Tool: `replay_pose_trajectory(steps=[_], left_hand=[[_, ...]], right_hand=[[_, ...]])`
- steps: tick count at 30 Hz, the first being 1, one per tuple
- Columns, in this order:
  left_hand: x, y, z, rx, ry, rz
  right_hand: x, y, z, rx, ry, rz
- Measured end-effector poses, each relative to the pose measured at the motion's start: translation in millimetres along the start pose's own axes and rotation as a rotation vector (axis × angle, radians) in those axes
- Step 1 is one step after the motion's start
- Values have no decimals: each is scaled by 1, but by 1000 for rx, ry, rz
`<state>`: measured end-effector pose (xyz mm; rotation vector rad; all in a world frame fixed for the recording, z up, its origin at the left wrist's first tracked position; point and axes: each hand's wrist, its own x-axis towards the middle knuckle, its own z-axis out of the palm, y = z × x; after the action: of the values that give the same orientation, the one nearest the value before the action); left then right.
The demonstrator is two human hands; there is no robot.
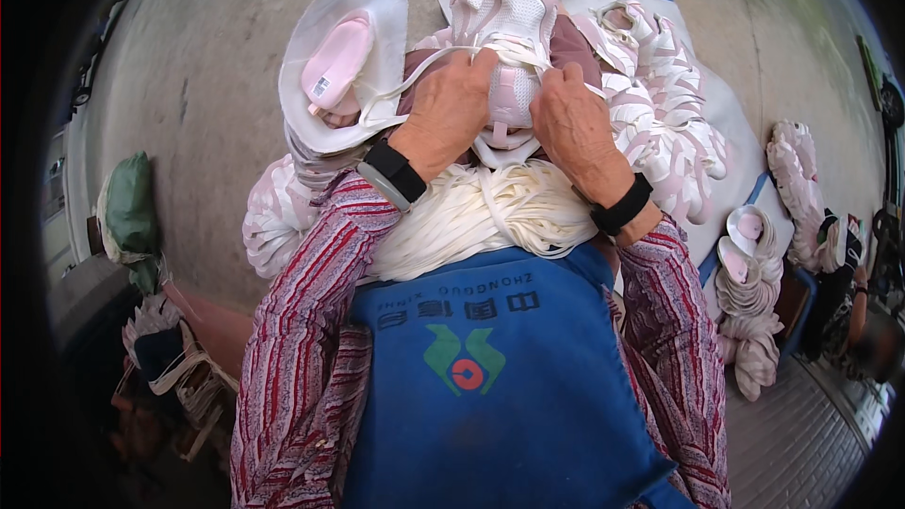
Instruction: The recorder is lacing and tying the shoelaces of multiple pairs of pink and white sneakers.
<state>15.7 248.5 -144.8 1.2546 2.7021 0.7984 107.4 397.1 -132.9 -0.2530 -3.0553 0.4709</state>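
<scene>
A white mesh and pink shoe upper (521, 19) lies across my lap, its tongue (510, 94) pointing toward me. Cream shoelace (517, 51) crosses its eyelets. My left hand (451, 111) is closed on the lace at the left eyelet side, and a length trails left from it. On the opposite side, my right hand (573, 123) pinches the lace with bent fingers; its fingertips are partly hidden. A thick bundle of cream laces (500, 212) rests on my blue apron (490, 339), just below both wrists.
A stack of uppers, topped by a white one with a pink insole (339, 57), stands at left. Many white and pink uppers (660, 113) are heaped on a pale sheet (721, 104) at right. Farther right are more stacks (749, 264) and another person (848, 311).
</scene>
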Motion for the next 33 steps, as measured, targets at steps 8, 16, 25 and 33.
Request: replay_pose_trajectory(steps=[8,16,25,33], left_hand=[[9,2,-2,150,-21,71],[13,-10,7,36,78,255],[-10,-5,-18,-307,49,115],[-26,-8,-30,-456,-207,206]], right_hand=[[6,29,10,355,83,-71],[3,10,4,155,59,-75],[6,6,1,-126,123,-183],[3,-5,-18,492,43,-296]])
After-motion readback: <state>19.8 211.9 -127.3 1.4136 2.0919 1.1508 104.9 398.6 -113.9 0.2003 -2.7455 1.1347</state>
